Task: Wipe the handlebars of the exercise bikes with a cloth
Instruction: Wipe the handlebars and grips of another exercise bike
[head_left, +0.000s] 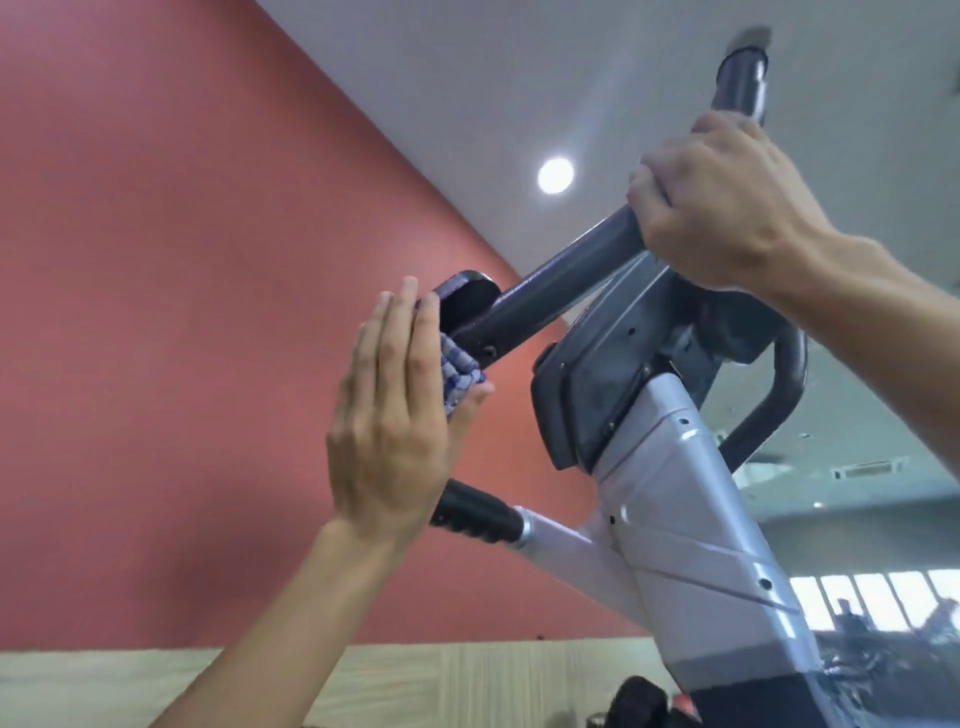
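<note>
I look up at an exercise bike from below. Its dark grey handlebar runs from lower left to upper right. My left hand presses a blue-and-white checked cloth flat against the handlebar's left end, fingers straight and together. My right hand is closed around the bar further up, near the console. Beyond that hand the bar's upper grip sticks out toward the ceiling. Most of the cloth is hidden behind my left palm.
The bike's silver column and grey console underside fill the centre. A lower black grip juts left from the column. A curved black bar loops on the right. Red wall on the left, white ceiling with a round lamp, mirror at right.
</note>
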